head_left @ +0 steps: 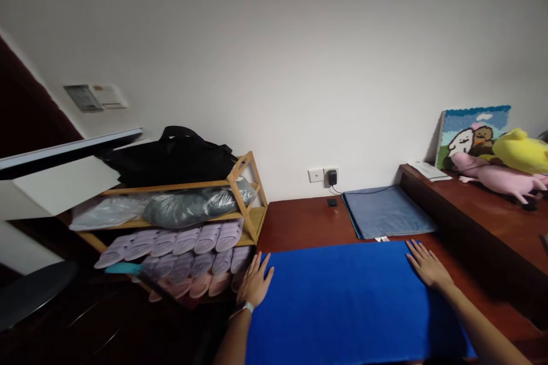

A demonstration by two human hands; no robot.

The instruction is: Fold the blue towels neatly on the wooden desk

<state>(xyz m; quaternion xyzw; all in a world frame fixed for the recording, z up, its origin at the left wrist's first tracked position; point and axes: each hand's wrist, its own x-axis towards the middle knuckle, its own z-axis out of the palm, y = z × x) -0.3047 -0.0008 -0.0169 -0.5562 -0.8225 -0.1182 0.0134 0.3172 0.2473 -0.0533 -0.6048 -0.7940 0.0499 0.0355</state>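
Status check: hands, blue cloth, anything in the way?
Left hand open, palm-down at left edge; right hand same, near far right corner. Blue cloth spread flat on brown tabletop. Grey-blue cloth just beyond far edge.

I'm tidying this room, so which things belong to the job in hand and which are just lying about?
In use:
blue cloth, spread under left hand and right hand
brown tabletop beneath it

Apparently lying about:
grey-blue cloth, untouched
black bag
purple slippers
pink plush toy
yellow plush toy
cartoon picture
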